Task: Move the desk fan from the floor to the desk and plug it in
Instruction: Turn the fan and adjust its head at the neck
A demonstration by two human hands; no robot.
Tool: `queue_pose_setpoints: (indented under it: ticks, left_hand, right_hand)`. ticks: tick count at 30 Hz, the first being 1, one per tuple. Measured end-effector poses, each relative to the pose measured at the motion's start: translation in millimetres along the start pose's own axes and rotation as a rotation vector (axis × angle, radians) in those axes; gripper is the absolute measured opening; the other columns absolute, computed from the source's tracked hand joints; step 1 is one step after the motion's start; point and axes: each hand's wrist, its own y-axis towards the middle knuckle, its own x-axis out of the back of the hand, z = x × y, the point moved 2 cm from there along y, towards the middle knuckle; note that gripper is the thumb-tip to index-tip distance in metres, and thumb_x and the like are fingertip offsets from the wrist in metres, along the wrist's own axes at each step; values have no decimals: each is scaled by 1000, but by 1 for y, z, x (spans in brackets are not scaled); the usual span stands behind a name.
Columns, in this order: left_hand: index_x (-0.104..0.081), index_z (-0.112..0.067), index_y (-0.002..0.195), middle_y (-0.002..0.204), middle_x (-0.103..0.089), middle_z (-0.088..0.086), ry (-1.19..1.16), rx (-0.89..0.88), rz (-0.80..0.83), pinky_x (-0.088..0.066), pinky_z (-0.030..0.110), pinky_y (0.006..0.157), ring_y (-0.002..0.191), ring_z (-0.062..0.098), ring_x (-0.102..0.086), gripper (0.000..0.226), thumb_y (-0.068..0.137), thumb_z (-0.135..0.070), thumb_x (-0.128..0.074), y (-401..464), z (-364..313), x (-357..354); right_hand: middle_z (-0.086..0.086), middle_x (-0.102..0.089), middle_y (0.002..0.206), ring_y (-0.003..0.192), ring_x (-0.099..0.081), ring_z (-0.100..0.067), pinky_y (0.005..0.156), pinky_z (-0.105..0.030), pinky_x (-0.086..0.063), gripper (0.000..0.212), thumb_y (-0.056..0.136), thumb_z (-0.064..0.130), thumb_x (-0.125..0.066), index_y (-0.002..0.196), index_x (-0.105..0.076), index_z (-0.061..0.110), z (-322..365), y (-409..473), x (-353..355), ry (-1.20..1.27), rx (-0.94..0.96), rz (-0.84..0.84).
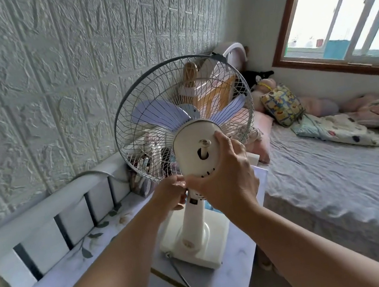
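A white desk fan (195, 149) with lilac blades and a wire cage stands with its square base (198, 242) on the pale desk (63, 280), seen from behind. My right hand (225, 177) grips the right side and underside of the round motor housing. My left hand (170, 195) holds the neck just below the housing, its fingers curled around it. A dark power cord (187, 286) runs from the back of the base toward me across the desk. Its plug is out of sight.
The desk has a white railed back (48, 228) against a textured white wall. Small items crowd the desk's far end behind the cage. A bed (335, 170) with bedding and soft toys lies to the right, under a window (341, 12).
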Motion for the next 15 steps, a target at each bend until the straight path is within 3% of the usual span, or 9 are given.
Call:
queue_pose_setpoints:
  ticks: [3,6,8,15]
  left_hand:
    - [-66,-24,78,72,-64,3,-83,-81,80,-50,23,62,70,15,-58,35,85,8,-53,-8,-1,8]
    - [-69,-8,85,64,-59,2,40,-164,41,-44,7,46,58,10,-52,34,76,21,-54,-13,-4,8]
    - [-69,0,98,62,-58,2,61,-186,22,-40,5,42,55,10,-50,36,75,23,-54,-13,-5,6]
    - [-56,5,124,108,-60,32,73,-179,208,-53,23,79,93,26,-59,43,82,16,-57,-4,2,15]
  right_hand:
    - [2,-42,135,116,-48,-25,81,-36,-47,103,47,54,-74,138,-29,36,0,0,-1,2,-11,3]
    - [3,-43,132,113,-49,-25,76,-32,-44,102,47,54,-73,137,-29,37,1,0,-2,-3,-6,-8]
    - [3,-42,133,114,-48,-25,77,-33,-44,103,47,54,-73,138,-28,36,0,0,-2,-2,-11,-13]
    - [3,-42,135,116,-47,-26,79,-36,-45,104,47,55,-73,139,-28,35,1,0,-2,-5,-12,-20]
